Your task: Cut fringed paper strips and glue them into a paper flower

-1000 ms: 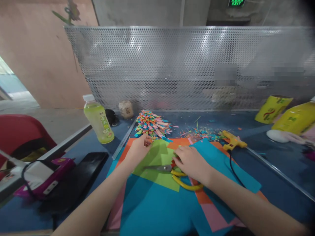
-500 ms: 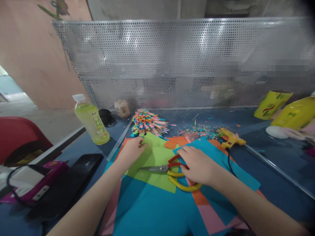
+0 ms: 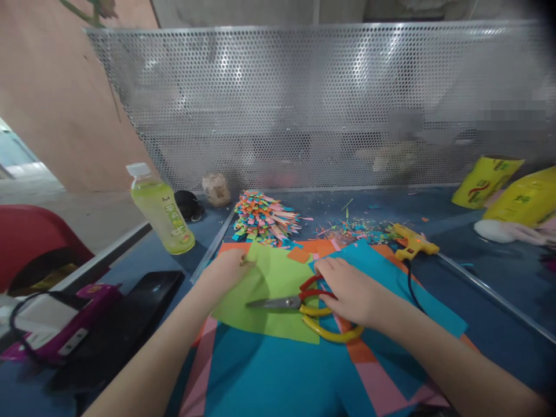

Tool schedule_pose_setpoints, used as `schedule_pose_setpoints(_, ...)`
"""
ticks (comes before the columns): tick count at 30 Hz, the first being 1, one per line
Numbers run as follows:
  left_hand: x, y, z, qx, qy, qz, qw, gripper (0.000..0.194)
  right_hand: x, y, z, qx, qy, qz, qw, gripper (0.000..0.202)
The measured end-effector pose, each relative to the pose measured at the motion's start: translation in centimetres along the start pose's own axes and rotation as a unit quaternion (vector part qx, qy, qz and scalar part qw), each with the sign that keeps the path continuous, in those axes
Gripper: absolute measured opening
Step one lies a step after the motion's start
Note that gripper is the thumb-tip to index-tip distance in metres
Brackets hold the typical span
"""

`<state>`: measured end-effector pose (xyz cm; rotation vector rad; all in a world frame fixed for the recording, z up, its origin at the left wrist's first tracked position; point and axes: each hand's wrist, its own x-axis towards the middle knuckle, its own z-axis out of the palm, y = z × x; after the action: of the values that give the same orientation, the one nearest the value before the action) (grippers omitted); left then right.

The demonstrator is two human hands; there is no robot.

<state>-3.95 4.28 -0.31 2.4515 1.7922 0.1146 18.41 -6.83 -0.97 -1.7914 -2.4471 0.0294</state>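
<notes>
Head view shows two bare hands over coloured paper sheets on a blue worktop. The left hand [image 3: 226, 273] is at the left part of the green sheet [image 3: 278, 278], its fingers curled; whether its grip pinches the paper cannot be told, as the thumb does not show clearly. The green sheet lies in the middle of the near part of the worktop, on top of a large blue sheet [image 3: 278, 370], with pink and orange paper around them.

The right hand [image 3: 351, 289] is palm down at the right, over the edge of another blue sheet [image 3: 391, 278]. Its grip is spread, thumb apart from the fingers, with the red handle of the scissors [image 3: 278, 303] beside the thumb. The scissors lie across the green sheet, blades together and pointing left, their red and yellow handles toward the right hand. A small orange piece [image 3: 299, 255] sits near the far edge of the green sheet.

Beyond the sheets stands a bundle of fringed paper strips [image 3: 264, 217], with paper scraps [image 3: 354, 231] to its right. A yellow glue gun [image 3: 412, 243] lies farther right. At the left are an upright bottle [image 3: 163, 214], a black phone [image 3: 158, 286] and a purple power strip [image 3: 82, 318].
</notes>
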Motion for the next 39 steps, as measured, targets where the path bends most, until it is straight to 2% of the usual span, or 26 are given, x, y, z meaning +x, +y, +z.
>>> schedule_pose_setpoints(4, -0.5, -0.4, 0.2, 0.041, -0.034, -0.037, 0.998, 0.031, 0.0, 0.0, -0.2, -0.003, 0.011, -0.024, 1.000, 0.016)
schedule_pose_setpoints(9, -1.6, 0.9, -0.7, 0.075, -0.037, -0.084, 0.993, 0.037, -0.1, -0.1, 0.2, -0.019, 0.012, -0.023, 0.999, 0.010)
schedule_pose_setpoints(11, -1.9, 1.5, -1.1, 0.083, -0.029, -0.095, 0.992, 0.039, -0.3, -0.2, 0.3, -0.022, 0.008, -0.027, 0.999, 0.014)
schedule_pose_setpoints(14, -2.1, 1.9, -1.2, 0.087, -0.016, -0.088, 0.992, 0.039, -0.9, -0.1, 0.0, -0.015, 0.004, -0.057, 0.998, 0.027)
schedule_pose_setpoints(19, -2.0, 2.0, -1.1, 0.084, -0.010, -0.074, 0.994, 0.037, -1.6, 0.0, -0.9, 0.035, -0.001, -0.127, 0.991, 0.022)
schedule_pose_setpoints(22, -1.8, 1.9, -1.1, 0.086, -0.010, -0.084, 0.993, 0.038, -1.6, -0.2, -1.3, 0.050, -0.036, -0.124, 0.990, 0.029)
schedule_pose_setpoints(26, -1.4, 1.8, -0.7, 0.086, -0.009, -0.072, 0.994, 0.035, -1.5, -0.6, -1.5, 0.032, -0.095, -0.085, 0.991, 0.043)
schedule_pose_setpoints(29, -1.1, 1.8, -0.2, 0.081, -0.006, -0.063, 0.995, 0.034, -1.3, -0.4, -1.3, 0.026, -0.107, -0.066, 0.992, 0.040)
schedule_pose_setpoints(34, -0.6, 1.2, 0.2, 0.073, 0.003, -0.051, 0.996, 0.033, -0.7, 1.3, -1.7, 0.085, -0.053, -0.050, 0.994, 0.023)
schedule_pose_setpoints(39, 0.0, 1.1, 0.0, 0.064, 0.008, -0.034, 0.997, 0.029, -0.3, 3.5, -3.0, 0.211, 0.084, -0.015, 0.974, 0.024)
